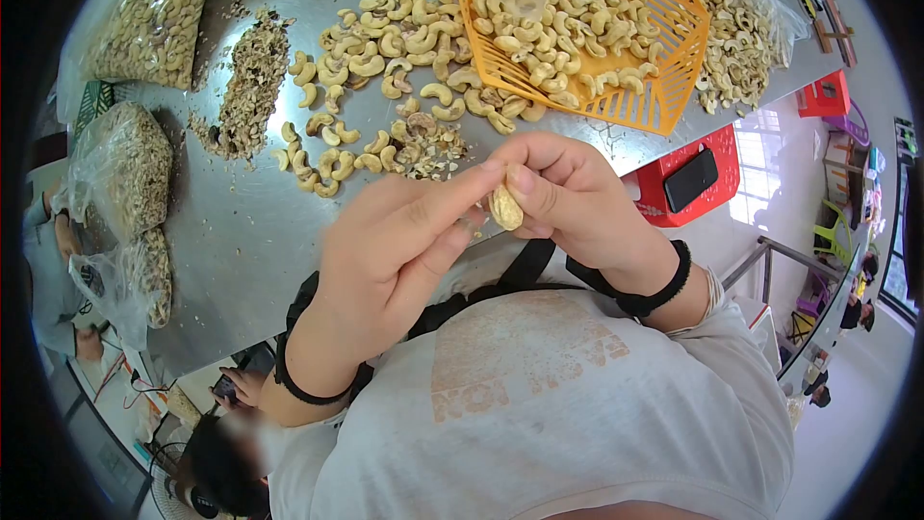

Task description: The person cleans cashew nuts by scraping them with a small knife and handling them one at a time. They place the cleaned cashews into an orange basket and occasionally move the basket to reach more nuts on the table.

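Observation:
A single pale cashew (506,208) is pinched between the thumb and fingers of my right hand (568,195), just past the table's near edge. My left hand (399,243) reaches in from the other side, its fingertips meeting the nut and the right fingers; whether it grips anything is hidden. Loose cashews (404,39) lie on the metal table (252,241) beyond my hands, with a small heap of broken bits (428,146) nearer to me. An orange basket (669,101) of cashews stands tilted behind my right hand.
Bags of cashews (159,14) and crumbs (130,169) lie at the left, beside a crumb pile (252,87). Another bag of nuts (736,34) is at the right. A phone (691,179) rests on a red stool (730,169). Other people sit at lower left.

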Demonstrator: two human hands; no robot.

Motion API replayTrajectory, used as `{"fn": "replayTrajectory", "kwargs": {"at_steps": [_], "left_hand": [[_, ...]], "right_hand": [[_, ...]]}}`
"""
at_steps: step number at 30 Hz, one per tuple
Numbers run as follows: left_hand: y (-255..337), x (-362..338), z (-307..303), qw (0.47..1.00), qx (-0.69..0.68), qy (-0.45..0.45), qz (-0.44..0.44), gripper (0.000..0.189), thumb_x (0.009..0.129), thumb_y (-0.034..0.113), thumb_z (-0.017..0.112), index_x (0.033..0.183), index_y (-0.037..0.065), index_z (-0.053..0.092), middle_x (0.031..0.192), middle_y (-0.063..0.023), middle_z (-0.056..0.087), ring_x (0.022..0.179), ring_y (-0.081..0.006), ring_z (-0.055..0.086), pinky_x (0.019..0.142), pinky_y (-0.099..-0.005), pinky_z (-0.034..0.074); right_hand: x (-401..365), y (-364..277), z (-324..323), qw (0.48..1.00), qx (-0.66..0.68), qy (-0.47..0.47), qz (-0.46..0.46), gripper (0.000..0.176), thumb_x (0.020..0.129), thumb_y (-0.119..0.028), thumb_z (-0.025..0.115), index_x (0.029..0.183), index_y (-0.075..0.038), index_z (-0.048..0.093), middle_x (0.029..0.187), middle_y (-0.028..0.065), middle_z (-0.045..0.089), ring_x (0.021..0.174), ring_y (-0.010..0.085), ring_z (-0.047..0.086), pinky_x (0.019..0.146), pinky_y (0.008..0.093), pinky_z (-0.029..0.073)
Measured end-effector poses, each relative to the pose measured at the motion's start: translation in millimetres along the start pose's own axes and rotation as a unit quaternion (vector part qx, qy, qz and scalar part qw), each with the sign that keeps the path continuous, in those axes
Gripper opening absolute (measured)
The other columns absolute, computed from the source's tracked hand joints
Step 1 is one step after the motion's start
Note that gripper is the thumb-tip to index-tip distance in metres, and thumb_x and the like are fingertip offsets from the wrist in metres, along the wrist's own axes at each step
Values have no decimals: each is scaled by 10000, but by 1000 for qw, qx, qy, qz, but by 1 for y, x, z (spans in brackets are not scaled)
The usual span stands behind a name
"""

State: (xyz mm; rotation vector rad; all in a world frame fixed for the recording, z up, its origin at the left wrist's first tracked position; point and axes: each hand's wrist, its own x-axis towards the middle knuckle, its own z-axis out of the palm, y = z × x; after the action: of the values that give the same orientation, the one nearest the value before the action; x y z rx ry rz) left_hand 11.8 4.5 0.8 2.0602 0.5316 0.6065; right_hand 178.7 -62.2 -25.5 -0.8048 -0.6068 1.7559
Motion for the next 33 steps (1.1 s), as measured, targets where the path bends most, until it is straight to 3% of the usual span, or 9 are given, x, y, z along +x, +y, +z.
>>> {"fn": "replayTrajectory", "kwargs": {"at_steps": [6,11,15,17,19,23,27,29,33], "left_hand": [[2,-2,0,999,-36,-28,-4,390,737,-3,513,1121,51,476,781,-91,578,653,-188,551,585,-255,420],[2,-6,4,987,-138,-27,-72,383,746,4,511,1126,40,468,809,-103,585,706,-191,582,615,-245,435],[2,-7,5,986,-144,-23,-79,379,746,1,512,1120,46,476,795,-106,585,686,-203,579,599,-247,434],[0,-6,5,992,-111,-23,-56,401,713,-12,533,1106,55,491,783,-107,585,664,-216,574,576,-257,435],[0,-4,4,997,-66,-17,-24,412,691,-17,546,1093,57,503,780,-106,585,653,-220,570,565,-262,434],[-3,-6,7,998,53,21,40,422,631,-27,573,1044,59,541,785,-108,585,643,-229,567,550,-271,435],[1,-6,8,998,49,26,33,370,668,-29,562,1028,51,552,810,-108,593,671,-213,579,574,-257,442],[4,-7,9,981,-170,34,-92,326,713,-27,539,1031,39,550,837,-101,599,703,-186,587,604,-241,443],[0,-7,6,978,-191,24,-86,320,744,-16,522,1061,31,528,848,-93,602,716,-160,586,627,-228,439]], "right_hand": [[0,-1,1,1000,-15,-5,1,193,842,-240,474,861,-54,524,691,-38,510,504,-7,320,421,140,236],[-1,-4,2,1000,-18,-10,-2,201,842,-207,469,886,-13,501,659,9,483,483,37,328,436,167,260],[0,-3,1,1000,-13,-18,-12,197,843,-242,470,860,-55,528,704,-20,536,525,-6,344,437,141,256],[0,-4,2,999,-14,-23,-16,193,843,-238,470,858,-55,529,701,-21,536,524,-5,345,437,142,257],[1,-5,3,999,-37,-1,-10,203,839,-211,477,866,-12,507,637,-14,447,486,33,319,443,170,262],[1,-2,-1,1000,-20,-6,-15,207,836,-214,482,863,-10,505,635,-13,445,487,32,320,441,171,262],[2,-1,-1,1000,-14,-2,-20,211,834,-218,486,863,-10,505,646,-3,461,488,34,326,436,170,262],[2,-1,-1,999,-20,-5,-28,214,833,-220,486,867,-10,504,656,6,477,489,35,333,435,168,263],[0,-2,3,1000,-20,0,-24,182,837,-224,484,848,-49,531,689,-29,523,521,-1,349,439,141,266]]}}
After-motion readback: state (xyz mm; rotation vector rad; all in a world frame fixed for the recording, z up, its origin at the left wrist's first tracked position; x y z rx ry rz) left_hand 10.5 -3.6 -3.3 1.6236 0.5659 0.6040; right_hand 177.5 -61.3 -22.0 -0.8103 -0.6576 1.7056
